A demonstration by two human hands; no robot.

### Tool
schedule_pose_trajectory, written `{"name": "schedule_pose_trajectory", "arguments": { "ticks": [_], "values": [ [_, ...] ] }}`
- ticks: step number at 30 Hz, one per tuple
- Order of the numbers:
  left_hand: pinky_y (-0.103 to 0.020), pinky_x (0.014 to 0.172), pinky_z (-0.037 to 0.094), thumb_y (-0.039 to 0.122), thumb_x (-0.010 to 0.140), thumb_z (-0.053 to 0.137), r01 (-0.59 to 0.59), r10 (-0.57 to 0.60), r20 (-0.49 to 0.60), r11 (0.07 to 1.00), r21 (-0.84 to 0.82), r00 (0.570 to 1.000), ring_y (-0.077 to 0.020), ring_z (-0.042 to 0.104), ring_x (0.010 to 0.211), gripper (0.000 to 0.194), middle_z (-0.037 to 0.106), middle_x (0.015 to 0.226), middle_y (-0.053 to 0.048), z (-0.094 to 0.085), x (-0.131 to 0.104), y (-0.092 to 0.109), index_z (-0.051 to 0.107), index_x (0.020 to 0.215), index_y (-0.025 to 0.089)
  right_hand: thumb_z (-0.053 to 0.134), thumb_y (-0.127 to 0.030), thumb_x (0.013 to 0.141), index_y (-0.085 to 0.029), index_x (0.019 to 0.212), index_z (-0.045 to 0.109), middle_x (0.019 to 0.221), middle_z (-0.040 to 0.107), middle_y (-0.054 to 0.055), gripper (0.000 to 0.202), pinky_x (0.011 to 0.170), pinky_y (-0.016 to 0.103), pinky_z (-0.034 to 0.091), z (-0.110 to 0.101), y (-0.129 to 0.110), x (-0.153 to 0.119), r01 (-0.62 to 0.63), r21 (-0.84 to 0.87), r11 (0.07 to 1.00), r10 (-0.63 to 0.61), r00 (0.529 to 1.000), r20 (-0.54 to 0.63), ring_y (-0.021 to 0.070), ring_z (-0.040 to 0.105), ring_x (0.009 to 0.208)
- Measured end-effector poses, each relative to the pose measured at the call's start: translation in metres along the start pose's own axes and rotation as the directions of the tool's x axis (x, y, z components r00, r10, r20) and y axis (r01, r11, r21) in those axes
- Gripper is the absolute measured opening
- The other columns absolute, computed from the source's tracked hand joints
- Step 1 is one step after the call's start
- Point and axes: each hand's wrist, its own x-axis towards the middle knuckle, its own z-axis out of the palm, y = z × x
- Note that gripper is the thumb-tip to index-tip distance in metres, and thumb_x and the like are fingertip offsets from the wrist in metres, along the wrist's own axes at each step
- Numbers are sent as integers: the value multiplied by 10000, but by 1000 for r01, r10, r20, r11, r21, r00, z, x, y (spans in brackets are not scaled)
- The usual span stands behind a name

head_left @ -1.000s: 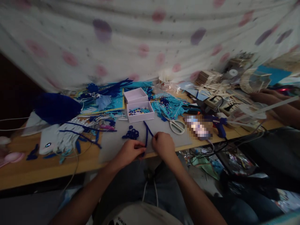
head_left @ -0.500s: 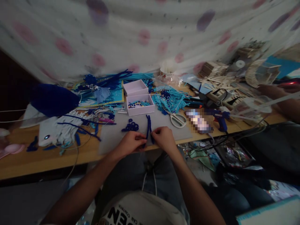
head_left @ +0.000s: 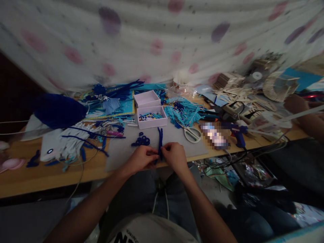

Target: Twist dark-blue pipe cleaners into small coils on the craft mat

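Two dark blue pipe cleaners (head_left: 160, 137) stand close together between my hands, over the front of a grey mat (head_left: 121, 158). On their left side, my left hand (head_left: 142, 158) pinches them near the lower end. My right hand (head_left: 175, 154) is closed with thumb and forefinger at their right side. The exact hold of the fingertips is partly hidden. Just beyond my left hand lies a small pile of dark blue coiled rings (head_left: 141, 139). White-handled scissors (head_left: 192, 134) rest on the mat to the right of my right hand.
A white box (head_left: 152, 122) of beads stands behind the mat, its lid (head_left: 147, 98) behind it. Light blue stems (head_left: 187, 113), a phone (head_left: 214, 135) and a blue glue gun (head_left: 238, 132) lie to the right. Another person's hand (head_left: 296, 103) is at far right.
My right hand has moved slightly left, closer to the pipe cleaners and my left hand. The two stems now stand closer together. The whole view has shifted a little.
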Motion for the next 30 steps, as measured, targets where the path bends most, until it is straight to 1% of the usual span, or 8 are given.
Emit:
{"name": "schedule_pose_trajectory", "arguments": {
  "ticks": [5, 10, 13, 16, 19, 22, 26, 30],
  "values": [
    [-238, 483, 484, 229, 712, 768, 27, -27, -17, 999, -31, 999, -127, 599, 474, 202, 712, 682, -4, 1, -1, 0, 713, 894, 159, 632, -277, 873, -171, 872, 809, 851, 789, 115, 207, 650, 275, 396, -2, -1, 2, 2, -23, 1000, -3, 1000, -6, 215, 704, 766],
    [-235, 472, 486, 264, 656, 809, -35, 33, -24, 997, -70, 999, -129, 588, 477, 210, 702, 651, -6, 0, -2, -2, 724, 826, 175, 601, -298, 900, -167, 879, 785, 863, 783, 100, 227, 684, 276, 409, -7, 4, 1, 34, -13, 999, -34, 999, -18, 214, 694, 786],
    [-248, 490, 502, 287, 625, 835, -57, 52, -49, 994, -98, 997, -139, 609, 497, 266, 699, 668, -5, -4, -5, 0, 715, 833, 173, 520, -331, 958, -165, 959, 751, 940, 761, 102, 285, 732, 283, 426, -25, 19, 7, 73, -90, 993, -89, 978, -186, 219, 673, 841],
    [-263, 546, 534, 327, 609, 862, -98, 98, -5, 986, -132, 995, -165, 668, 582, 328, 708, 715, -19, -10, -14, 8, 683, 829, 162, 511, -282, 953, -131, 1107, 689, 1131, 685, 174, 279, 865, 326, 423, -50, 42, 20, 23, -355, 935, -155, 925, -348, 278, 611, 1048],
    [-266, 607, 558, 368, 638, 861, -172, 181, 48, 973, -153, 982, -176, 699, 669, 356, 724, 763, -42, -14, -26, 20, 654, 831, 152, 511, -215, 937, -89, 1138, 646, 1127, 657, 220, 273, 889, 357, 422, -68, 58, 36, 0, -550, 835, -143, 965, -217, 314, 591, 1088],
    [-283, 652, 581, 389, 665, 854, -264, 276, 31, 942, -206, 961, -179, 708, 702, 361, 735, 798, -53, -15, -34, 31, 651, 844, 149, 423, -100, 935, -78, 1132, 624, 1092, 672, 222, 282, 843, 342, 438, -75, 62, 50, 26, -639, 769, -103, 991, -85, 301, 638, 1039],
    [-277, 692, 591, 380, 695, 844, -371, 364, -80, 888, -273, 928, -184, 713, 768, 339, 741, 799, -55, -13, -37, 36, 663, 860, 145, 409, -58, 910, -70, 1135, 607, 1034, 703, 227, 301, 801, 344, 455, -80, 57, 59, 49, -658, 752, -107, 993, -49, 313, 682, 993],
    [-268, 711, 590, 356, 708, 841, -421, 379, -190, 862, -284, 906, -175, 701, 794, 310, 743, 821, -52, -15, -38, 33, 666, 859, 149, 470, -76, 880, -77, 1149, 595, 1008, 716, 220, 296, 778, 345, 465, -86, 54, 55, 36, -645, 763, -97, 993, -60, 319, 705, 956]
  ]
}}
